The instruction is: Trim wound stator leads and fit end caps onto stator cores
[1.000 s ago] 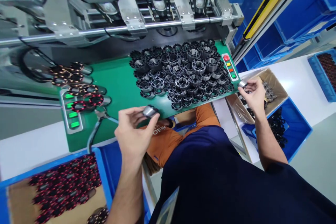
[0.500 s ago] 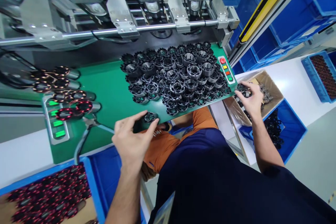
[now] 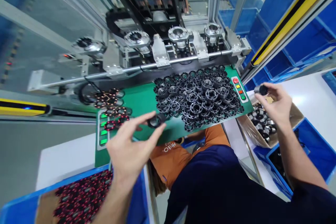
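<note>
My left hand (image 3: 128,145) pinches a small black stator core (image 3: 155,121) between thumb and fingers, just above the front edge of the green bench top (image 3: 141,99). My right hand (image 3: 279,106) is shut on another stator core (image 3: 260,90), with a bare metal side and a dark end, over the right end of the bench. Beneath the right hand stands a carton (image 3: 292,117) holding loose metal stator cores (image 3: 262,124). Stacked black-ended stator cores (image 3: 196,99) cover much of the bench between my hands.
Metal fixtures (image 3: 178,35) on a rail line the back. Wound stators (image 3: 112,112) lie at the left beside a panel of green buttons (image 3: 104,132). A blue bin of red-wound stators (image 3: 84,196) is lower left; another blue bin (image 3: 319,147) is right. Yellow-black posts (image 3: 291,17) flank the bench.
My right hand has come up out of the carton with a stator core. My left hand keeps its stator core, now raised slightly and turned. The camera view has shifted up and left.
</note>
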### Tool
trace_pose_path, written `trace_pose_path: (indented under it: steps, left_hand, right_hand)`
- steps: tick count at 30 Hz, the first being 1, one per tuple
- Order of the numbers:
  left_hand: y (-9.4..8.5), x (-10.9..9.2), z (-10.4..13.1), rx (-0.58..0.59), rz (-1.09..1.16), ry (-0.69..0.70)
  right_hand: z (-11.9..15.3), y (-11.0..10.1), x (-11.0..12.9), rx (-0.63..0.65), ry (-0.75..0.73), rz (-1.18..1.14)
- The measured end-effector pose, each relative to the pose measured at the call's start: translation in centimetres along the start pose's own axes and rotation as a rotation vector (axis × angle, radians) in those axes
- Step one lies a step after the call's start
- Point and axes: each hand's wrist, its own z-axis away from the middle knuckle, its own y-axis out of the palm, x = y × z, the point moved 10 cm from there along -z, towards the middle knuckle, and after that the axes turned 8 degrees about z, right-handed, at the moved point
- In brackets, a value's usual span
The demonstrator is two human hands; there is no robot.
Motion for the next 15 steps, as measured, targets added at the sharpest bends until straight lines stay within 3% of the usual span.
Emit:
trace_pose_path:
  steps: [2, 4, 6, 9, 12, 15]
  left_hand:
    - [-1.2, -2.4, -6.0, -0.073, 0.057, 0.079]
    - [0.1, -4.7, -13.1, -0.008, 0.118, 0.176]
    - [2.9, -7.0, -20.2, 0.089, 0.073, 0.311]
    - [9.0, -6.6, -29.2, 0.274, -0.146, 0.237]
    - [13.5, -5.4, -33.8, 0.348, -0.245, 0.157]
    - [16.0, -3.9, -35.2, 0.367, -0.274, 0.128]
  right_hand:
    - [-4.8, -0.4, 4.5, -0.013, -0.178, -0.059]
    - [-10.1, 0.8, 9.0, 0.027, -0.317, -0.139]
    - [-15.6, 4.2, 12.7, 0.148, -0.408, -0.196]
    - [-23.3, 10.8, 15.2, 0.236, -0.423, -0.101]
    - [-28.4, 17.3, 15.8, 0.286, -0.456, 0.021]
    - [-31.0, 21.2, 15.8, 0.323, -0.49, 0.031]
